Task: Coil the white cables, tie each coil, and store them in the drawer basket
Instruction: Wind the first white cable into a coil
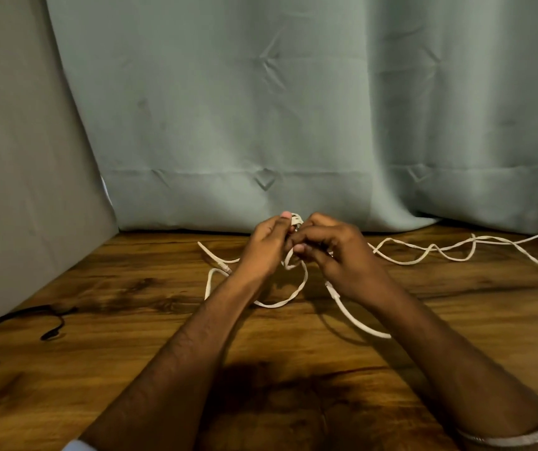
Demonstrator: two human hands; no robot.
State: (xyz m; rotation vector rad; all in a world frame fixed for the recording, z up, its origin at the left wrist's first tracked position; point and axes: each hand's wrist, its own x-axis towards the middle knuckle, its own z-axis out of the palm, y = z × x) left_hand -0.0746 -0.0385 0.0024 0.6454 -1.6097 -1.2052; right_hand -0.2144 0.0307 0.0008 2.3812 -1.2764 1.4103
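Observation:
A small coil of white cable is held up above the wooden table, near its far edge. My left hand grips the coil from the left, thumb on top. My right hand pinches a loop of the same cable just below the coil. From the hands a loose loop hangs to the table, and one connector end trails toward me. A long slack white cable runs off to the right edge. Another white end lies left of my hands. No drawer basket is in view.
A grey-green curtain hangs behind the table, its hem on the far edge. A grey panel stands at the left. Thin black wires lie at the table's left edge. A metal bangle circles my right wrist.

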